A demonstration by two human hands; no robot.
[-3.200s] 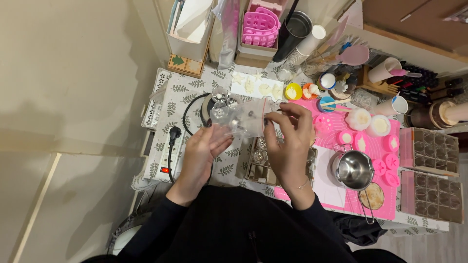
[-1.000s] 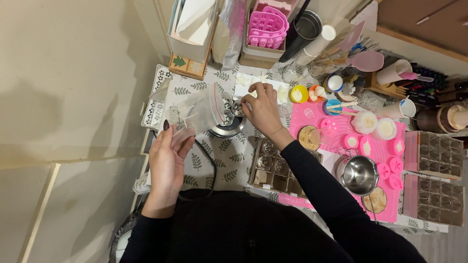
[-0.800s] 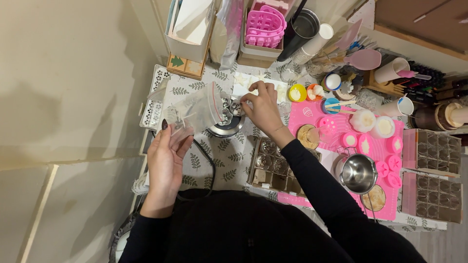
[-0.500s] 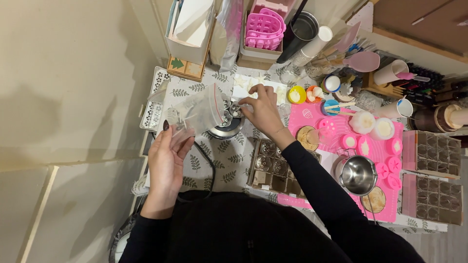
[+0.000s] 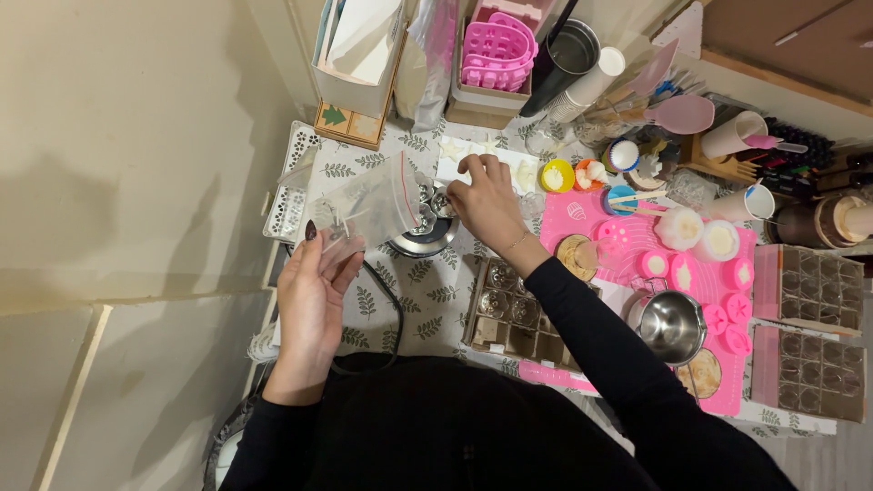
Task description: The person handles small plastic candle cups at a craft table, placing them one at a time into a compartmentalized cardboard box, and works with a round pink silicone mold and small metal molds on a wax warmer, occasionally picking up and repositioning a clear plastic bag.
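Observation:
My left hand holds up a clear plastic zip bag over the left part of the table, its mouth turned to the right. My right hand reaches past the bag toward a white flat piece at the back of the leaf-patterned cloth, fingertips touching or just above it. Whether those fingers pinch anything is hidden. Under the bag sits a round metal device with a black cable.
A clear compartment tray lies in front of me. To the right are a pink mat with small pink and white moulds, a steel cup and two brown compartment boxes. Boxes, a pink basket and cups line the back.
Both hands were together at the bag in front of me. Now my left hand holds the bag alone at the left and my right hand has reached to the back of the table.

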